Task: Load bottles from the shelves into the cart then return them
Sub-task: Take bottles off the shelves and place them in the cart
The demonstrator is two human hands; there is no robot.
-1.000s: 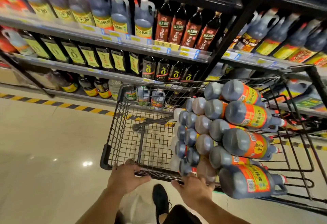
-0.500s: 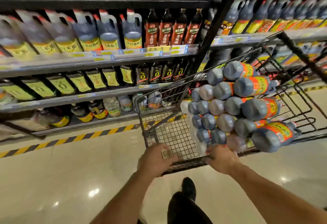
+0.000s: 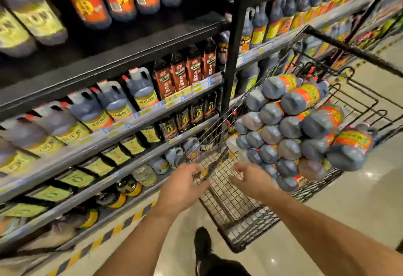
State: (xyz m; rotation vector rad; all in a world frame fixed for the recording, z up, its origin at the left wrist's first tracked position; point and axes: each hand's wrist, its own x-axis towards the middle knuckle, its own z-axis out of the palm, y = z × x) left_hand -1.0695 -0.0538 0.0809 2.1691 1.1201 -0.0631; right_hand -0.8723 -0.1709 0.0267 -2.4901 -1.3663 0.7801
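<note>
Nearest, a dark shoe (image 3: pixel 202 243) stood on the glossy floor (image 3: pixel 349 214) btw the two forearms. Yellow/black striped tape (image 3: pixel 122 227) ran along the floor at the shelf foot, to the left.

L hand (image 3: pixel 182 186) hung over the near-left corner of the wire cart (image 3: pixel 237 221), fingers loosely spread, gripping nothing. Its fingertips sat right at the dark rim bar; contact couldn't be told (blur). R hand (image 3: pixel 250 181) hovered palm-down over the cart's inside, fingers apart and relaxed, also holding nothing, just beside the nearest bottle bases.

In the cart, a stack of bottles (image 3: pixel 290 127) lay on their sides, piled several layers high vs. the right side. Their round grey bases faced the camera, orange/yellow labels and caps pointing away. One bottle at the lower right stuck out past the pile.

The shelves (image 3: pixel 135 121) ran left of the cart and beyond it. Lower levels held squat dark bottles w/ yellow labels. Mid level held handled jugs (image 3: pixel 111 101) w/ red caps, and to their right tall bottles (image 3: pixel 181 75) w/ red labels. Top level showed large bottles w/ orange-red labels, blurred. A black post (image 3: pixel 236 53) split this bay from the next, where more bottles stood behind the cart, too blurred to read.
</note>
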